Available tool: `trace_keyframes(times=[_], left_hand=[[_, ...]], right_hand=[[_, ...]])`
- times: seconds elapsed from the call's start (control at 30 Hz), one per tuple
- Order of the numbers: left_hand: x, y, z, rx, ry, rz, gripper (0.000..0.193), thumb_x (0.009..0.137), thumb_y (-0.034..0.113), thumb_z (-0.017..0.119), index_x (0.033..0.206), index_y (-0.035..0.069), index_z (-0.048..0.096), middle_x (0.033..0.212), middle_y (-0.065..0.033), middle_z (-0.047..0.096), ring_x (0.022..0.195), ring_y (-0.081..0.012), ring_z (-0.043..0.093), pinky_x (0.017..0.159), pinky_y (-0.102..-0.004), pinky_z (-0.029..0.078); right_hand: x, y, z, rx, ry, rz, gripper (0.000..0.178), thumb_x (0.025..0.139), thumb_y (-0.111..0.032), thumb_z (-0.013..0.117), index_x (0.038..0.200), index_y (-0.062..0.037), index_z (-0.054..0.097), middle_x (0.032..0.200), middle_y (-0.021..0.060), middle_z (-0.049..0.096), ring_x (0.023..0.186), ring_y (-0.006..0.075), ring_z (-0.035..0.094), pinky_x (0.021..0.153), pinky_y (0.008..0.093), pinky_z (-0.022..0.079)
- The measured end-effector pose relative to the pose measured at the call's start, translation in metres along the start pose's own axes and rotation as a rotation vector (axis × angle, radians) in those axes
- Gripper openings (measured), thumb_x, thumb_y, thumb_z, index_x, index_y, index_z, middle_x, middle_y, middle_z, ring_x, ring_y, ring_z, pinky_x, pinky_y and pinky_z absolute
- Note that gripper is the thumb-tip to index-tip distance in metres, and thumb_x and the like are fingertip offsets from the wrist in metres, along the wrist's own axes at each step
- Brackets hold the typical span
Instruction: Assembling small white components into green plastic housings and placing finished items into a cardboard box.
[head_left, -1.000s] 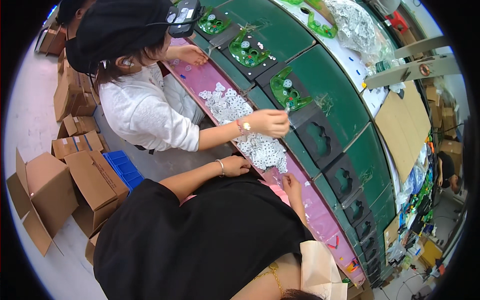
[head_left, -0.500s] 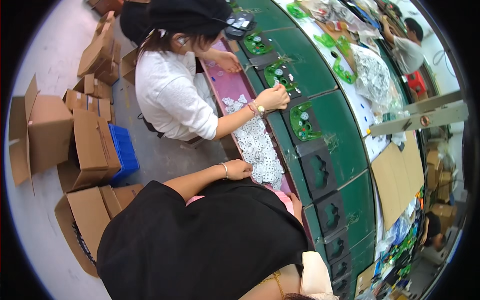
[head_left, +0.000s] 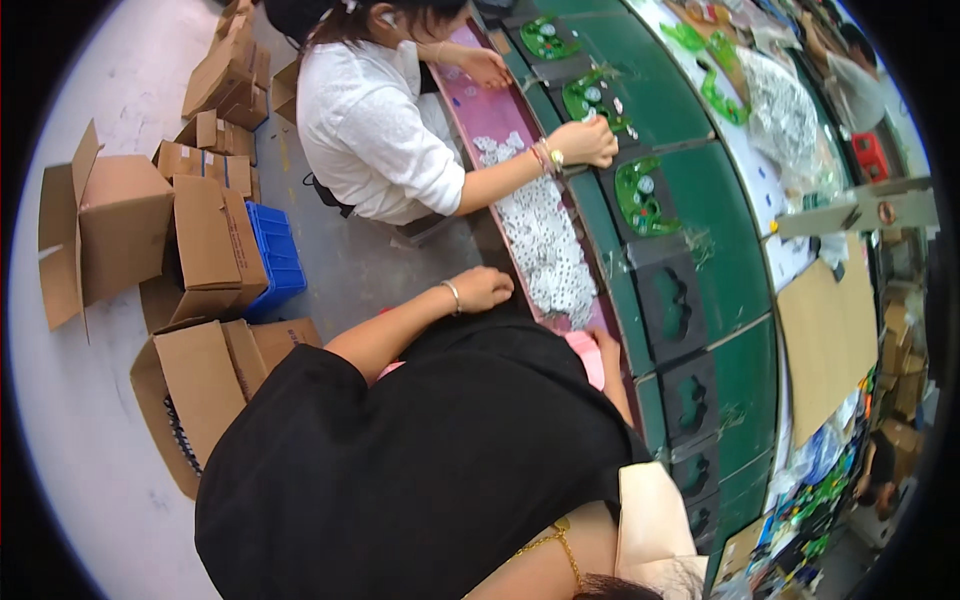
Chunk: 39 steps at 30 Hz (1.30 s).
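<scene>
My left hand (head_left: 487, 288), a bracelet at its wrist, hangs beside the near edge of a long pink tray (head_left: 480, 95). Its fingers are curled together, and anything inside them is hidden. White small flat parts with holes (head_left: 550, 245) lie heaped in the tray just beyond it. My right hand (head_left: 606, 352) is low at the tray's near end, next to pink cloth (head_left: 586, 358); its fingers are mostly hidden. Away from both hands, green translucent controller shells (head_left: 645, 197) rest in black holders (head_left: 672, 305) along the green bench.
A co-worker in a white top (head_left: 370, 130) sits at the tray, one hand (head_left: 590, 142) over a shell. Cardboard boxes (head_left: 125, 225) and a blue crate (head_left: 275, 258) stand on the floor at left. A metal bar (head_left: 850, 212) crosses at right above a cardboard sheet (head_left: 830, 335).
My view has shifted, so the scene sits farther right and higher. My left hand has drawn back from the white parts, leftward off the tray's edge. My right hand stays by the tray.
</scene>
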<state>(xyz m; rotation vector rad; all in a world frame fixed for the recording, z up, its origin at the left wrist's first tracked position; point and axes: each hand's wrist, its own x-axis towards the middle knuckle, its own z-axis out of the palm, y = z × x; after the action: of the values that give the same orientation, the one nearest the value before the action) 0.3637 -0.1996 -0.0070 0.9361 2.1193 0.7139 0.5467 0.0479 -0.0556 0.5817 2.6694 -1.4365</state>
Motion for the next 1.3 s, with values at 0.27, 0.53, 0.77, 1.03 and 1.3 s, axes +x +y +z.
trace_keyframes(times=[0.27,0.53,0.77,1.03,1.3], left_hand=[[0.017,-0.01,-0.023,-0.006,-0.108,-0.015,0.024,0.083,0.021,0.051,0.098,0.004,0.059,0.091,-0.0158,0.061,0.087,-0.0318,0.058,0.078,-0.0381,0.045],[0.055,-0.025,-0.054,0.052,-0.236,0.074,0.025,0.083,0.023,0.052,0.099,0.005,0.059,0.095,-0.0163,0.059,0.088,-0.0324,0.056,0.08,-0.0391,0.044],[0.125,-0.005,-0.053,0.005,-0.36,0.317,0.027,0.082,0.023,0.053,0.1,0.004,0.058,0.092,-0.0176,0.058,0.08,-0.0332,0.057,0.075,-0.0384,0.045],[0.172,0.075,-0.048,-0.09,-0.299,0.676,0.036,0.078,0.023,0.061,0.109,0.006,0.055,0.088,-0.0129,0.057,0.084,-0.0274,0.056,0.076,-0.0361,0.046],[0.204,0.078,-0.053,-0.647,-0.356,0.21,0.011,0.078,0.01,0.062,0.086,0.002,0.064,0.075,-0.0052,0.061,0.063,-0.0106,0.058,0.056,-0.0247,0.047]], right_hand=[[0.081,0.038,0.058,0.041,0.398,0.141,0.041,0.074,-0.025,0.065,0.105,-0.0003,0.056,0.09,0.0166,0.062,0.083,0.0313,0.059,0.073,0.037,0.046],[0.099,0.029,0.073,-0.026,0.414,0.315,0.032,0.079,-0.017,0.06,0.104,0.0023,0.056,0.079,0.0151,0.063,0.063,0.0213,0.061,0.057,0.031,0.049],[0.073,0.0,0.048,0.66,0.489,0.425,0.021,0.085,-0.01,0.054,0.1,0.0038,0.051,0.071,0.0071,0.059,0.061,0.0117,0.058,0.052,0.0228,0.048],[0.089,-0.105,-0.023,1.377,0.29,0.411,0.023,0.092,-0.02,0.044,0.098,0.0014,0.051,0.088,0.0111,0.06,0.075,0.0157,0.061,0.065,0.0252,0.051],[0.098,-0.099,-0.028,1.28,0.443,0.324,0.019,0.087,-0.012,0.052,0.102,0.0003,0.051,0.086,0.0069,0.06,0.076,0.0141,0.06,0.061,0.0254,0.051]])
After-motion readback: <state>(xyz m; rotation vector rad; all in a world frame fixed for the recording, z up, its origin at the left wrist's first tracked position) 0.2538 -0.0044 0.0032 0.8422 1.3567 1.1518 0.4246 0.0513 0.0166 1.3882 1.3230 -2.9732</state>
